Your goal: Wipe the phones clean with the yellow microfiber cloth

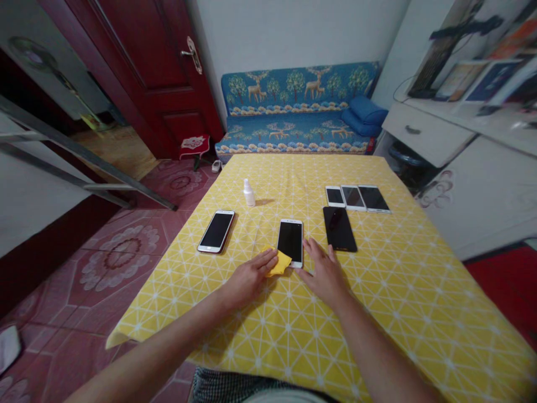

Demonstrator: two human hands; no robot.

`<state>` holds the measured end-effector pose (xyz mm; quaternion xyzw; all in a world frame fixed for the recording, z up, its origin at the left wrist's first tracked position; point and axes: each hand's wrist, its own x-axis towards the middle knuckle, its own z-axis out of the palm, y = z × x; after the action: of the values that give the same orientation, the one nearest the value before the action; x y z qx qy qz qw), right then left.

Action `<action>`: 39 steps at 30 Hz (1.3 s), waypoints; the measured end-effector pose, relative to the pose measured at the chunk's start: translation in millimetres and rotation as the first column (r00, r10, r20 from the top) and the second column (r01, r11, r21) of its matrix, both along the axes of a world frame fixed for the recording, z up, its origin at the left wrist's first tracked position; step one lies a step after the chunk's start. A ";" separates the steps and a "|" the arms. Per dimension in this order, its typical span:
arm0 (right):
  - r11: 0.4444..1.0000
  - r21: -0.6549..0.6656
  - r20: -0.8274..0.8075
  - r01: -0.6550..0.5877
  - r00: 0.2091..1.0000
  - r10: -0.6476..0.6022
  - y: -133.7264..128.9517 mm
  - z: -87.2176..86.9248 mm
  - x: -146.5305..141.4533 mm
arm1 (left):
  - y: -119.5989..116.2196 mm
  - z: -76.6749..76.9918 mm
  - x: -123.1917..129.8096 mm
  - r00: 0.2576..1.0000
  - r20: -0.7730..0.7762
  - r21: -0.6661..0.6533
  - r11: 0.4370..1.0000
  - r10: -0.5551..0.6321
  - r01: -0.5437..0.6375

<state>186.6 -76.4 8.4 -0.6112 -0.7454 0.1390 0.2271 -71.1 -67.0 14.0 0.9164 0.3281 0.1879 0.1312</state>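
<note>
A white-framed smartphone (290, 240) lies face up on the yellow tablecloth in front of me, its screen dark. My left hand (251, 274) presses a folded yellow cleaning cloth (278, 264) at the phone's lower left corner; the cloth covers that corner. On the other side, my right hand (325, 275) rests with its fingers spread, the fingertips against the phone's right edge and the thumb near its bottom edge. Left of them lies another white-fronted smartphone (216, 230) in a dark-edged case. A small white spray bottle (249, 194) stands upright farther back.
On the right lie a black phone (339, 229) and a row of white phones (353, 197). The table (289, 336) has a yellow patterned cover. Beyond it stands a blue sofa (293, 129); a white cabinet (474, 184) is at right, a red door (155, 67) at back left.
</note>
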 end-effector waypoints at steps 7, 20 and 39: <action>0.999 0.045 0.033 -0.010 0.999 0.008 -1.4 -5.7 0.6 | -2.1 3.6 24.0 0.992 0.090 -0.031 0.996 0.084 -0.082; 0.998 0.059 0.060 -0.019 0.998 0.016 -1.8 -5.9 -6.7 | -25.6 4.3 36.8 0.998 -0.021 -0.051 0.997 0.064 -0.065; 0.978 0.207 0.094 0.018 0.995 -0.038 -2.4 -6.8 -16.9 | 25.9 4.8 58.8 0.913 -0.061 -0.114 0.906 0.403 -0.407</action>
<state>169.7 -78.8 1.6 -0.6009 -0.7573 0.0279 0.2542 -12.3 -41.1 18.8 0.8217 0.5245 0.1735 0.1401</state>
